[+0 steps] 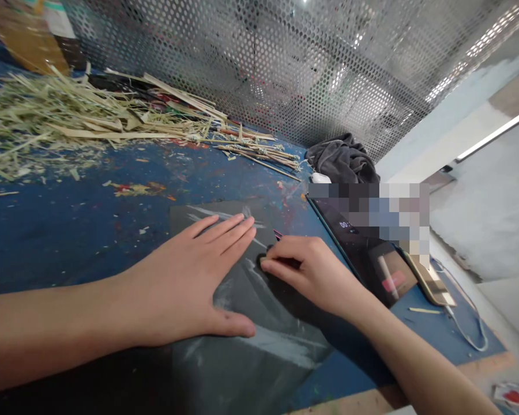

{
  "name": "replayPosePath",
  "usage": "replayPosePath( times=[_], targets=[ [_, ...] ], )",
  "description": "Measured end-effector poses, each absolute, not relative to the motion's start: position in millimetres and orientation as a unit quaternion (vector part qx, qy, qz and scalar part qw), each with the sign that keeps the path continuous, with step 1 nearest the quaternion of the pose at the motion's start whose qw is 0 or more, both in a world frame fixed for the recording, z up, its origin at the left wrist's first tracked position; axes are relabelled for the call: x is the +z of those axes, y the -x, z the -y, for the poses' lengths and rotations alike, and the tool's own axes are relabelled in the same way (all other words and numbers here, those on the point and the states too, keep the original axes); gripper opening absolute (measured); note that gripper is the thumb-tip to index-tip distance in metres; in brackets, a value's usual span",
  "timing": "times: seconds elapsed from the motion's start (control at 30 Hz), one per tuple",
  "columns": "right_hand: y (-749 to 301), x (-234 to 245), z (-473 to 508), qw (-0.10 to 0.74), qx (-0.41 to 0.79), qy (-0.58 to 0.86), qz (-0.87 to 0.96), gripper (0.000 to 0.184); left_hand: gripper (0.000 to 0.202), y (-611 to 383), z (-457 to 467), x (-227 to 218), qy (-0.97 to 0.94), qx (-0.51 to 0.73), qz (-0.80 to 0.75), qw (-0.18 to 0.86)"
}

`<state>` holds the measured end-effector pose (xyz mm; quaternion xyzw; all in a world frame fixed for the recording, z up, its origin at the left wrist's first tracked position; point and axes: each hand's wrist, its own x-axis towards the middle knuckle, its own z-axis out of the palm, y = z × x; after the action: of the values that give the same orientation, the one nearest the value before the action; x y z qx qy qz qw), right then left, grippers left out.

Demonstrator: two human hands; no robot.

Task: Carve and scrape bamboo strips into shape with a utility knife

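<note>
My left hand (194, 282) lies flat, fingers stretched out, pressing down on a dark grey sheet (251, 340) that carries pale scuff marks. My right hand (311, 271) is closed in a pinch on a small dark piece with a reddish tip (278, 235), held against the sheet just right of my left fingertips. What the piece is I cannot make out.
The blue, paint-stained worktop (90, 230) holds a heap of pale bamboo strips and shavings (69, 121) at the back left. A tablet (363, 248) and a phone with a cable (432, 285) lie to the right, a dark cloth (341, 158) behind them. A perforated metal wall (263, 63) closes the back.
</note>
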<state>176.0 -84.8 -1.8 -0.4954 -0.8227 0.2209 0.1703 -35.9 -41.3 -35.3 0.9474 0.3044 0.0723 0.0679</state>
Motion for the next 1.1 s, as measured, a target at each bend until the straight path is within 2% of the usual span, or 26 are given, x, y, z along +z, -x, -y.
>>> replayPosePath(
  times=[0.1, 0.2, 0.27, 0.43, 0.63, 0.77, 0.87, 0.97, 1.03, 1.1],
  targets=[
    [-173, -11, 81, 0.235, 0.215, 0.479, 0.818, 0.013, 0.111, 37, 41, -36, -0.947, 0.077, -0.302, 0.073],
    [-173, -14, 80, 0.247, 0.206, 0.48, 0.816, 0.011, 0.109, 37, 41, -37, -0.948, 0.084, -0.298, 0.075],
    [-176, -10, 82, 0.231, 0.183, 0.48, 0.826, 0.012, 0.108, 37, 42, -37, -0.948, 0.086, -0.297, 0.073],
    [-185, 4, 91, 0.094, 0.167, 0.434, 0.88, 0.021, 0.108, 38, 42, -36, -0.947, 0.082, -0.302, 0.075],
    [-173, -10, 84, 0.136, 0.094, 0.447, 0.879, 0.025, 0.11, 37, 42, -35, -0.946, 0.067, -0.307, 0.073],
    [-184, 2, 90, 0.143, 0.083, 0.501, 0.85, 0.021, 0.106, 38, 41, -32, -0.948, 0.08, -0.301, 0.072],
    [-232, 8, 117, 0.262, 0.038, 0.616, 0.742, 0.021, 0.102, 38, 38, -32, -0.949, 0.082, -0.297, 0.06],
    [-299, -9, 158, 0.362, -0.15, 0.768, 0.507, 0.033, 0.101, 39, 35, -34, -0.952, 0.087, -0.288, 0.048],
    [-338, -26, 183, 0.352, -0.201, 0.839, 0.362, 0.038, 0.1, 40, 34, -36, -0.953, 0.09, -0.285, 0.045],
    [-364, -40, 201, 0.343, -0.174, 0.863, 0.329, 0.031, 0.099, 40, 34, -36, -0.953, 0.086, -0.286, 0.044]
  ],
)
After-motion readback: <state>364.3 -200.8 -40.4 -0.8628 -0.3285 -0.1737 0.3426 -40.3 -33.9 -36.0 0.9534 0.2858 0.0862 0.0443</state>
